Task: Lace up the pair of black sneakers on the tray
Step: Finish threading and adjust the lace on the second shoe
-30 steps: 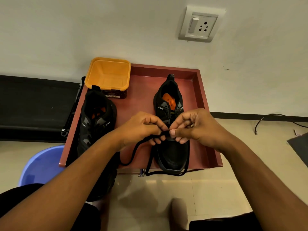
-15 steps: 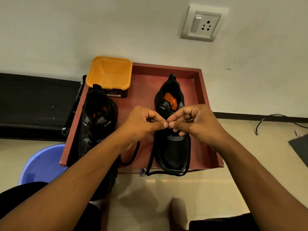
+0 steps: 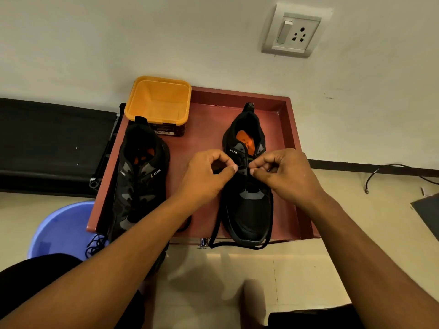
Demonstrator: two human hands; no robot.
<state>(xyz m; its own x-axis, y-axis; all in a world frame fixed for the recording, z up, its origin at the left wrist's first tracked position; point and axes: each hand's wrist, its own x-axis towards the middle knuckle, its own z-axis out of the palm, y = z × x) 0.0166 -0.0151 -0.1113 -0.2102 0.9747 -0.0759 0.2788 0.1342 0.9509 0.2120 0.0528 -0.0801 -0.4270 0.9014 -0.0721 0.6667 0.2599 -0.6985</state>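
Two black sneakers stand on a reddish-brown tray [image 3: 204,143], toes toward me. The right sneaker [image 3: 249,210] shows an orange insole, and its black lace [image 3: 235,245] loops loosely round the toe over the tray's front edge. My left hand [image 3: 206,176] and my right hand [image 3: 282,174] meet over this shoe's eyelet area. Each pinches the lace between thumb and forefinger, fingers curled. The left sneaker [image 3: 140,179] is laced, and its lace ends hang off the front edge.
An orange tub [image 3: 159,100] sits at the tray's back left corner. A blue basin [image 3: 57,231] stands on the floor to the left, beside a black bench. A wall socket [image 3: 293,32] and a loose cable [image 3: 389,172] are to the right.
Both hands moved away from me along the right sneaker, from its midfoot to the upper eyelets, still pinching the lace. The slack lace loop by the left hand has been pulled shorter.
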